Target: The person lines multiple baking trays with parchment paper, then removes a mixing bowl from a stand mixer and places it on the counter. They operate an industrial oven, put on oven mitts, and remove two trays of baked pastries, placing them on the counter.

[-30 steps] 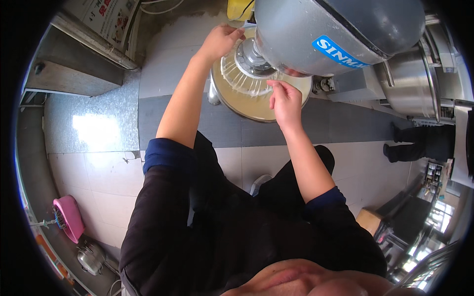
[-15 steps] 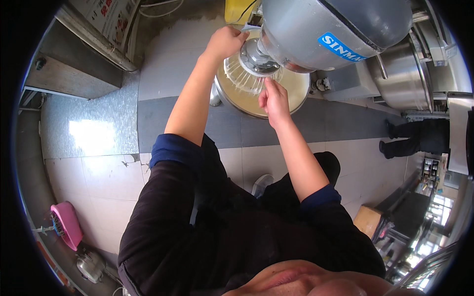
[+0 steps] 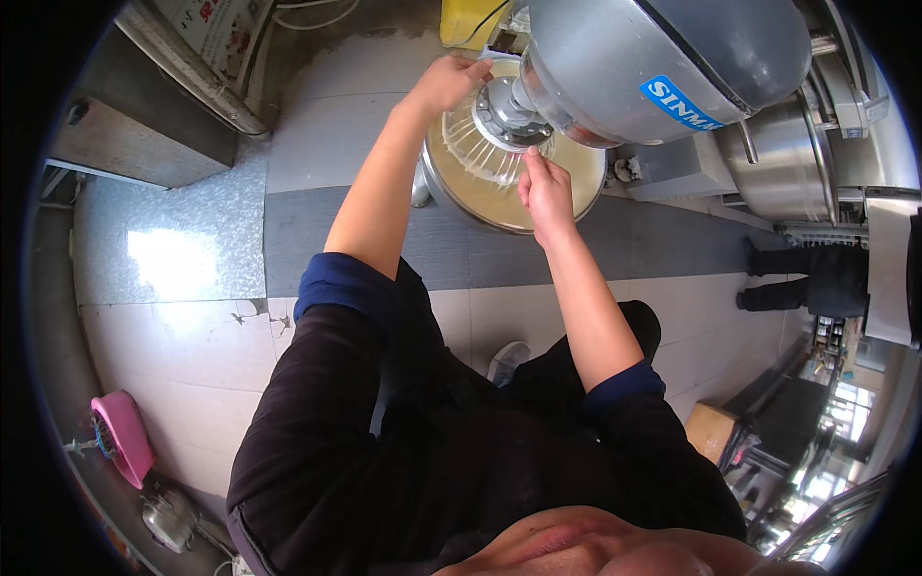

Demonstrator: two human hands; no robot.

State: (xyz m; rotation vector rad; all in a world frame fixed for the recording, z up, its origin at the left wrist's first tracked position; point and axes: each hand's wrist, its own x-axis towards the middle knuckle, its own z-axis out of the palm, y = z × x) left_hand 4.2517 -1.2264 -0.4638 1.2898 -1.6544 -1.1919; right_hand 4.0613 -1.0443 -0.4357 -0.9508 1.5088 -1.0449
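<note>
A large wire whisk [image 3: 475, 152] hangs from the grey stand mixer [image 3: 615, 72], its wires coated with pale batter. Below it, a round metal bowl [image 3: 444, 198] holds creamy, pale yellow batter [image 3: 567, 178]. My left hand [image 3: 451, 83] reaches to the whisk's far left side, fingers closed near its top; what they pinch is hidden. On the near side, my right hand [image 3: 549, 195] is curled, with its thumb and fingertip pinched at the whisk's upper edge, just under the mixer's metal hub [image 3: 512, 113].
Behind the bowl is a yellow container [image 3: 469, 21]. A second steel bowl [image 3: 783, 158] stands at the right, with another person's dark-clad legs [image 3: 783, 278] beyond it. At the left are a steel-legged bench [image 3: 144, 144] and a pink basin [image 3: 123, 440].
The mixer and whisk sit slightly farther right in the picture. Both hands have shifted slightly right with them and stay at the whisk.
</note>
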